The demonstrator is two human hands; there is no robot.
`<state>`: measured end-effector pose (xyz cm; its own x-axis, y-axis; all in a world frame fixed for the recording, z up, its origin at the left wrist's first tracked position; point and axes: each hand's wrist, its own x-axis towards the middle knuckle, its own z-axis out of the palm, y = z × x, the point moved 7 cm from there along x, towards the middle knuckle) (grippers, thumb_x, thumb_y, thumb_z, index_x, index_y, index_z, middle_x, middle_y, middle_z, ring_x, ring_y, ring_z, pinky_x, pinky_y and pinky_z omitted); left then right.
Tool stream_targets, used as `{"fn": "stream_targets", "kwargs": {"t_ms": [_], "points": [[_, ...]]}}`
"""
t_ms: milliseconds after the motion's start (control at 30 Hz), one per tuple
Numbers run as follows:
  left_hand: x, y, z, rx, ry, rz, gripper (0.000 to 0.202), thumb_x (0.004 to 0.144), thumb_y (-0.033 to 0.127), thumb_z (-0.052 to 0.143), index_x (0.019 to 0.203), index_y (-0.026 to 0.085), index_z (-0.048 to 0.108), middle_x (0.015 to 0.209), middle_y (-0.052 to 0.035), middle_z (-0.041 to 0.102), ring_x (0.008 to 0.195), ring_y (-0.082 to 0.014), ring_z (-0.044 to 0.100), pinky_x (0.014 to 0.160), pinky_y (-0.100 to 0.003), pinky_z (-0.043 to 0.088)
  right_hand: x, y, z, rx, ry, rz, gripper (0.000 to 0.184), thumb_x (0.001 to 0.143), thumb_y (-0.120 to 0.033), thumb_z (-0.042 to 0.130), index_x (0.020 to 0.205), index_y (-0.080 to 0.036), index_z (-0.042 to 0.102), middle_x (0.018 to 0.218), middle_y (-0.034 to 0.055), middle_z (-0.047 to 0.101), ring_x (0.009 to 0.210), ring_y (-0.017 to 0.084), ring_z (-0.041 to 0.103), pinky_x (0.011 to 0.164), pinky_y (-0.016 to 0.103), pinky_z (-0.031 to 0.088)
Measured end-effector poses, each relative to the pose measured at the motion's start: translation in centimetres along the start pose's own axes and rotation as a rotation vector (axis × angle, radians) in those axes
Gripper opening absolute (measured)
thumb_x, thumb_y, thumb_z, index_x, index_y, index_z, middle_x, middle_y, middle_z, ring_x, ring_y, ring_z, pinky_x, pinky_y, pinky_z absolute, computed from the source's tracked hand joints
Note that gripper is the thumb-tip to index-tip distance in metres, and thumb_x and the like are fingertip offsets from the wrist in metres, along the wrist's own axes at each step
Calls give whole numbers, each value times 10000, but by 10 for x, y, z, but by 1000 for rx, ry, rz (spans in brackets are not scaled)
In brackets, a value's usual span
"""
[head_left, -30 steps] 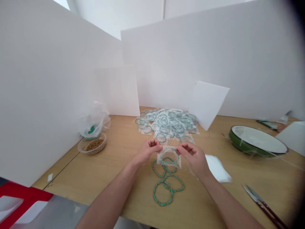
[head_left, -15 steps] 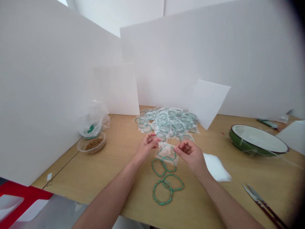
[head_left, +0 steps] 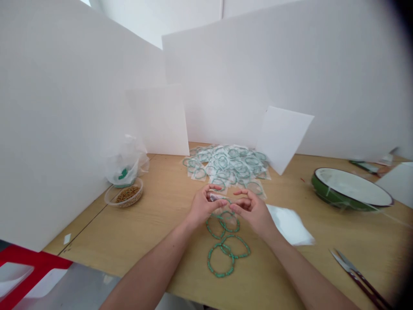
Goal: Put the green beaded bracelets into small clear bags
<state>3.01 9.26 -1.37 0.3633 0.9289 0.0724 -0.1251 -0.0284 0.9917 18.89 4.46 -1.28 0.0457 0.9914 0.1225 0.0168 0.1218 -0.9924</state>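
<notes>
A small clear plastic bag (head_left: 229, 216) with a green bead bracelet in it is between my two hands, just over the table. My left hand (head_left: 206, 205) pinches the bag's left upper edge, thumb in front and index finger lifted. On the opposite side, my right hand (head_left: 251, 210) has its thumb and bent fingers at the bag's right edge, index finger stretched out. Below the bag lie several loose green bead bracelets (head_left: 220, 261), overlapping in pairs. Beside my right wrist is a stack of clear bags (head_left: 292, 226).
Beyond my hands is a heap of bagged bracelets (head_left: 234, 161). To the left stand a bowl of brown beads (head_left: 127, 196) and a plastic bag with green beads (head_left: 124, 172). A green enamel basin (head_left: 351, 189) and scissors (head_left: 355, 273) are at right. White panels (head_left: 280, 137) enclose the back.
Both hands have shifted their grip on the bag: the index fingers are now lifted and the thumbs sit lower. The bag's upper part is folded or tilted, no longer held flat.
</notes>
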Motion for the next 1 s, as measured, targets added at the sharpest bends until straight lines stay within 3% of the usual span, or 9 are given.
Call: {"fn": "stream_targets", "kwargs": {"t_ms": [267, 400, 533, 667, 767, 867, 1000], "points": [[1, -6, 2, -112, -126, -142, 543, 692, 498, 771, 1101, 155, 675, 756, -28, 700, 629, -116, 629, 653, -250, 476, 2, -1, -8, -6, -15, 37, 486, 688, -453, 803, 989, -205, 511, 705, 17, 717, 628, 167, 635, 630, 290, 467], [-1, -5, -1, -145, -92, -151, 571, 741, 595, 685, 1131, 178, 655, 774, -23, 688, 677, -128, 650, 692, -265, 500, 3, 1, -11, -16, -12, 35, 461, 694, -440, 801, 980, -203, 527, 655, -23, 687, 574, 133, 588, 594, 257, 433], [0, -5, -1, -84, -101, -104, 621, 665, 519, 788, 1133, 153, 607, 745, -38, 705, 661, -156, 664, 661, -270, 495, 2, 4, -14, -43, 10, 50, 455, 667, -457, 809, 961, -196, 579, 614, -39, 663, 540, 130, 572, 560, 248, 427], [4, -10, -3, 25, -62, -80, 551, 700, 533, 746, 1057, 132, 625, 645, -26, 684, 567, -144, 638, 592, -255, 471, -3, 17, -10, -123, -179, 204, 362, 674, -495, 783, 748, -168, 648, 583, -10, 666, 476, 112, 554, 499, 230, 414], [9, -8, -14, 49, 59, -29, 531, 762, 553, 681, 1105, 162, 574, 822, -71, 732, 648, -158, 675, 642, -274, 485, -7, 25, -10, -119, -297, 313, 355, 666, -486, 794, 667, -165, 643, 567, 10, 674, 449, 108, 550, 452, 215, 401], [11, 1, -30, 47, 202, 43, 526, 789, 542, 664, 1138, 180, 510, 1030, -123, 723, 793, -181, 699, 716, -292, 482, 0, 20, -21, 16, -150, 270, 339, 646, -472, 820, 737, -180, 672, 649, 32, 713, 559, 151, 646, 545, 256, 511], [11, 6, -39, 30, 279, 69, 500, 811, 549, 635, 1124, 186, 492, 1059, -122, 709, 807, -186, 697, 716, -296, 464, 10, 11, -36, 216, 76, 112, 483, 676, -479, 803, 1072, -249, 652, 1059, 76, 735, 976, 235, 696, 854, 377, 562]]}}
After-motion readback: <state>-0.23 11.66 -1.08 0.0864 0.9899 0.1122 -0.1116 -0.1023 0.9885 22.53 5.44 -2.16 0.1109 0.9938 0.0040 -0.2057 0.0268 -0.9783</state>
